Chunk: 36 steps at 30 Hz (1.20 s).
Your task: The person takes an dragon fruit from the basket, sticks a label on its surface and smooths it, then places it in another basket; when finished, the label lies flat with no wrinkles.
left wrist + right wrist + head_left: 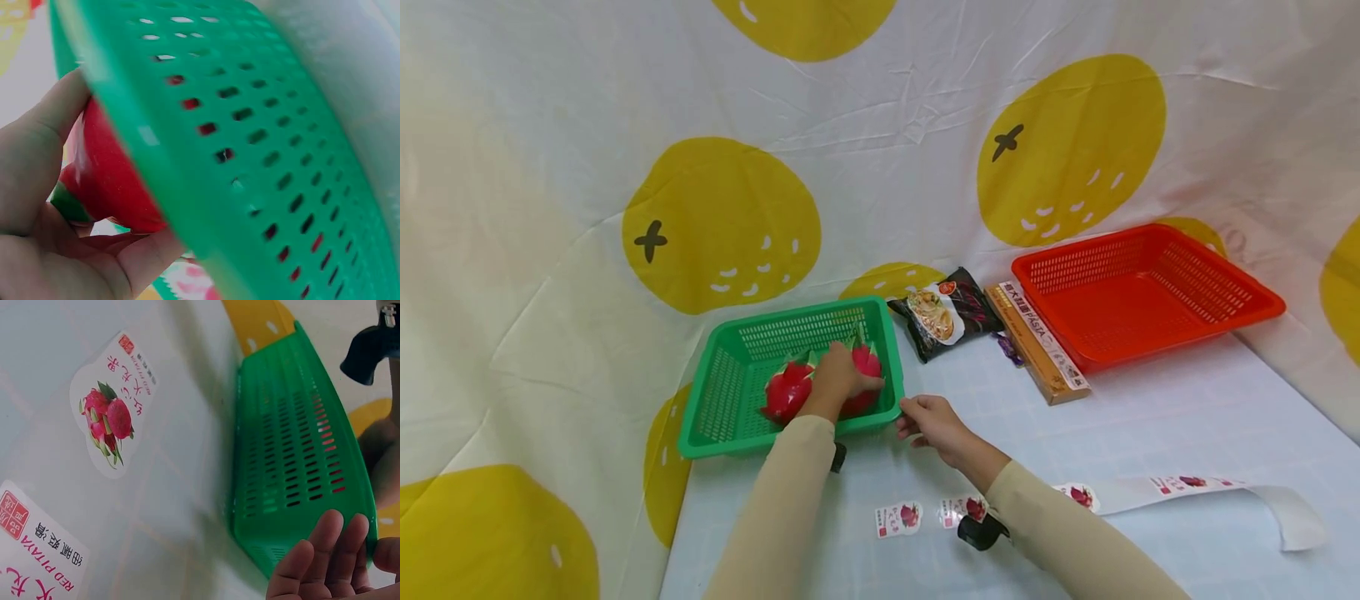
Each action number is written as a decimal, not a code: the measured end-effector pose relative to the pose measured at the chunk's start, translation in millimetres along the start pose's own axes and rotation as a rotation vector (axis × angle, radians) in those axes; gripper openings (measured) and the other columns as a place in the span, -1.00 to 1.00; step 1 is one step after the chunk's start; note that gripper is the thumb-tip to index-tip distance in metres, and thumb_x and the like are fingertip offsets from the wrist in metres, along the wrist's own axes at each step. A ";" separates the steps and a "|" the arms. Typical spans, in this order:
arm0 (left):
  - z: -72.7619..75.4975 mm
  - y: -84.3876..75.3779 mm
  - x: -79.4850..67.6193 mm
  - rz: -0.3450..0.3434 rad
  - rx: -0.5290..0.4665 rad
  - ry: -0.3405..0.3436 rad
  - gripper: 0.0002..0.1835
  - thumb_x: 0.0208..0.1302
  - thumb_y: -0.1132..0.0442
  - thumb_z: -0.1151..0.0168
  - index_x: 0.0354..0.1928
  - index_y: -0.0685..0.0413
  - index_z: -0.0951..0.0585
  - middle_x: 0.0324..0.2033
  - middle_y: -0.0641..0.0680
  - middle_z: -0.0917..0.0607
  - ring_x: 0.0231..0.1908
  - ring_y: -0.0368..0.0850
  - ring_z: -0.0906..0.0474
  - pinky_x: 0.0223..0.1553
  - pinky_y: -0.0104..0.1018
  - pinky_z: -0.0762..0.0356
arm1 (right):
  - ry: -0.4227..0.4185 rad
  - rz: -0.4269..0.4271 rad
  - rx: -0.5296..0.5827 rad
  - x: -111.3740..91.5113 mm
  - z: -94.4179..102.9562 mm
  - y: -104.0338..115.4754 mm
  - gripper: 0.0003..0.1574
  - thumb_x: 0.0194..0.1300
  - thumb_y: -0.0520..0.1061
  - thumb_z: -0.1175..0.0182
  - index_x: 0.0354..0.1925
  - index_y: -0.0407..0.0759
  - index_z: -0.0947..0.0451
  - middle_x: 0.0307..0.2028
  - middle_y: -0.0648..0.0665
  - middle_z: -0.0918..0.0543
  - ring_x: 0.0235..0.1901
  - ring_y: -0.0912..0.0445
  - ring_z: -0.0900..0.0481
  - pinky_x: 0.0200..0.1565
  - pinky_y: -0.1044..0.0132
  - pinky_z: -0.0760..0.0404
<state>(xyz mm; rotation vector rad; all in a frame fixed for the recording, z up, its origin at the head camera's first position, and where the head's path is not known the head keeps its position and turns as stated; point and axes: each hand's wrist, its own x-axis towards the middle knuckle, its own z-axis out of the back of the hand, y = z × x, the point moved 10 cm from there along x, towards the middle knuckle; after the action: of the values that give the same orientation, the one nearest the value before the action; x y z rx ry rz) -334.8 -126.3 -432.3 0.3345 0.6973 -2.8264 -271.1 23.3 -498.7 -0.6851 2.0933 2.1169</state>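
Observation:
Inside the green basket, my left hand grips the right-hand dragon fruit. The left wrist view shows thumb and fingers curled round this red dragon fruit, close behind the basket rim. A second dragon fruit lies to its left in the basket. At the near right corner, my right hand pinches the rim. Seen from the right wrist, its fingers lie against the outer wall of the green basket, with the thumb over the rim.
Dragon fruit labels lie on the table before the basket. A label strip runs right and curls up at its end. Behind stand a black noodle packet, a small purple wrapper, a long pasta box and a red basket.

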 end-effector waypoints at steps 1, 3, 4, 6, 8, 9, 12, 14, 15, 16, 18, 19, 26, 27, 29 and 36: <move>2.6 -1.6 -1.6 -0.007 0.000 -0.001 -0.06 -0.13 0.03 -0.52 0.22 0.19 -0.18 0.05 0.23 -0.46 0.10 0.14 -0.39 -0.03 0.04 -0.57 | -0.002 -0.003 -0.001 0.2 0.5 -0.4 -0.59 0.43 0.03 0.03 -0.21 -0.31 -0.51 -0.42 -0.10 -0.64 -0.42 0.14 -0.61 -0.29 0.19 -0.59; 9.8 -5.0 -6.1 -0.021 0.005 -0.005 -0.05 -0.13 -0.02 -0.51 0.22 0.19 -0.18 0.05 0.23 -0.47 0.09 0.14 -0.40 -0.04 0.05 -0.57 | -0.008 -0.010 -0.004 0.5 1.5 -1.2 -0.61 0.43 0.03 0.02 -0.23 -0.28 -0.51 -0.40 -0.13 -0.65 -0.42 0.15 -0.61 -0.31 0.22 -0.58; 14.0 -5.9 -8.8 -0.026 0.004 -0.005 -0.05 -0.13 -0.03 -0.50 0.22 0.18 -0.18 0.05 0.23 -0.47 0.09 0.14 -0.40 -0.05 0.05 -0.57 | -0.009 -0.010 -0.005 0.3 1.7 -1.2 -0.61 0.43 0.03 0.02 -0.23 -0.28 -0.51 -0.39 -0.14 -0.65 -0.42 0.15 -0.61 -0.32 0.23 -0.58; 24.7 -7.2 -15.5 -0.037 0.010 -0.023 -0.04 -0.14 -0.07 -0.50 0.22 0.17 -0.17 0.04 0.24 -0.48 0.08 0.15 -0.41 -0.07 0.05 -0.58 | -0.011 -0.008 -0.011 -0.2 1.8 -0.6 -0.61 0.43 0.04 0.02 -0.24 -0.28 -0.51 -0.38 -0.15 -0.65 -0.42 0.15 -0.61 -0.34 0.25 -0.57; 37.2 -8.0 -23.1 -0.059 0.017 -0.046 -0.05 -0.15 -0.09 -0.49 0.20 0.17 -0.18 0.02 0.23 -0.49 0.06 0.14 -0.42 -0.11 0.03 -0.60 | -0.011 -0.006 -0.016 -0.1 1.7 0.3 -0.61 0.43 0.03 0.02 -0.23 -0.28 -0.51 -0.37 -0.16 -0.65 -0.41 0.15 -0.61 -0.35 0.26 -0.57; 43.4 -8.4 -27.7 -0.074 0.023 -0.058 -0.05 -0.16 -0.10 -0.49 0.18 0.17 -0.19 0.01 0.22 -0.49 0.04 0.14 -0.43 -0.14 0.02 -0.61 | -0.010 -0.003 -0.019 0.0 1.5 0.7 -0.61 0.43 0.03 0.02 -0.23 -0.29 -0.51 -0.37 -0.16 -0.65 -0.41 0.15 -0.61 -0.35 0.26 -0.57; 59.5 -11.4 -46.7 -0.162 0.014 -0.093 -0.10 -0.18 -0.11 -0.50 0.12 0.17 -0.23 -0.05 0.19 -0.53 -0.02 0.10 -0.47 -0.23 -0.05 -0.64 | -0.007 0.000 -0.029 1.8 1.7 0.5 -0.61 0.43 0.02 0.02 -0.23 -0.29 -0.51 -0.37 -0.16 -0.65 -0.42 0.14 -0.62 -0.35 0.25 -0.58; 66.6 -13.8 -64.4 -0.233 -0.002 -0.101 -0.12 -0.20 -0.11 -0.50 0.07 0.17 -0.27 -0.10 0.16 -0.54 -0.06 0.07 -0.49 -0.29 -0.10 -0.65 | -0.001 0.001 -0.036 2.7 1.8 0.4 -0.61 0.43 0.02 0.03 -0.23 -0.30 -0.51 -0.37 -0.17 -0.65 -0.42 0.14 -0.62 -0.35 0.24 -0.58; 68.8 -14.8 -75.0 -0.264 -0.016 -0.098 -0.14 -0.22 -0.10 -0.52 0.05 0.16 -0.29 -0.12 0.14 -0.55 -0.08 0.05 -0.50 -0.32 -0.13 -0.65 | 0.003 0.002 -0.042 3.2 1.9 0.7 -0.61 0.43 0.01 0.03 -0.23 -0.30 -0.51 -0.38 -0.17 -0.65 -0.42 0.14 -0.62 -0.35 0.24 -0.58; 69.6 -15.6 -86.4 -0.293 -0.026 -0.089 -0.15 -0.25 -0.08 -0.55 0.03 0.15 -0.31 -0.14 0.12 -0.56 -0.09 0.04 -0.51 -0.35 -0.16 -0.65 | 0.007 0.000 -0.043 3.4 1.9 0.5 -0.61 0.43 0.01 0.03 -0.24 -0.31 -0.52 -0.39 -0.16 -0.65 -0.43 0.14 -0.62 -0.35 0.24 -0.58; 68.1 -17.0 -110.9 -0.340 -0.051 -0.055 -0.18 -0.32 -0.05 -0.59 -0.03 0.10 -0.35 -0.19 0.05 -0.57 -0.12 -0.02 -0.51 -0.40 -0.23 -0.64 | 0.016 0.000 -0.046 3.4 1.6 1.7 -0.61 0.42 -0.01 0.03 -0.26 -0.31 -0.52 -0.43 -0.12 -0.65 -0.44 0.15 -0.61 -0.36 0.24 -0.57; 65.4 -17.6 -123.5 -0.358 -0.061 -0.025 -0.19 -0.35 -0.05 -0.60 -0.05 0.07 -0.37 -0.20 0.01 -0.57 -0.14 -0.05 -0.51 -0.42 -0.27 -0.63 | 0.019 0.002 -0.046 3.6 1.7 2.9 -0.63 0.41 -0.02 0.03 -0.26 -0.31 -0.53 -0.46 -0.09 -0.64 -0.45 0.15 -0.61 -0.38 0.25 -0.56; 12.6 -14.3 -203.8 -0.503 0.007 0.268 -0.27 -0.37 -0.14 -0.58 -0.14 -0.10 -0.40 -0.27 -0.16 -0.51 -0.26 -0.26 -0.47 -0.50 -0.47 -0.54 | 0.109 -0.001 -0.096 -8.6 -1.8 20.3 -0.61 0.41 -0.07 0.03 -0.18 -0.42 -0.50 -0.56 0.04 -0.63 -0.54 0.24 -0.57 -0.47 0.35 -0.52; 1.0 -11.7 -212.1 -0.519 0.034 0.301 -0.30 -0.36 -0.16 -0.57 -0.17 -0.12 -0.40 -0.30 -0.19 -0.49 -0.30 -0.30 -0.45 -0.49 -0.49 -0.52 | 0.129 -0.007 -0.118 -8.1 -1.6 20.7 -0.58 0.41 -0.05 0.03 -0.15 -0.44 -0.50 -0.53 0.02 -0.64 -0.54 0.24 -0.58 -0.47 0.34 -0.52; -23.1 -7.2 -225.3 -0.551 0.103 0.351 -0.32 -0.32 -0.21 -0.54 -0.20 -0.12 -0.40 -0.34 -0.21 -0.46 -0.39 -0.36 -0.41 -0.49 -0.51 -0.49 | 0.165 -0.036 -0.186 1.9 1.4 12.6 -0.53 0.43 0.01 0.03 -0.11 -0.42 -0.51 -0.47 -0.02 -0.66 -0.49 0.20 -0.59 -0.42 0.28 -0.51; -95.5 0.5 -238.7 -0.632 0.314 0.368 -0.39 -0.23 -0.21 -0.50 -0.21 -0.14 -0.41 -0.39 -0.19 -0.46 -0.45 -0.40 -0.33 -0.45 -0.50 -0.54 | 0.266 0.059 -0.482 0.2 12.7 23.2 -0.69 0.36 -0.07 -0.08 -0.19 -0.32 -0.58 -0.40 -0.07 -0.66 -0.41 0.13 -0.57 -0.27 0.13 -0.58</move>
<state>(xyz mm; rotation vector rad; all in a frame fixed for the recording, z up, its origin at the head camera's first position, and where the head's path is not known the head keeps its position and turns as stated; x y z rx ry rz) -91.4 -45.7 -450.9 0.8324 0.4758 -3.5348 -282.9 34.1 -477.7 -1.0118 1.7261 2.7307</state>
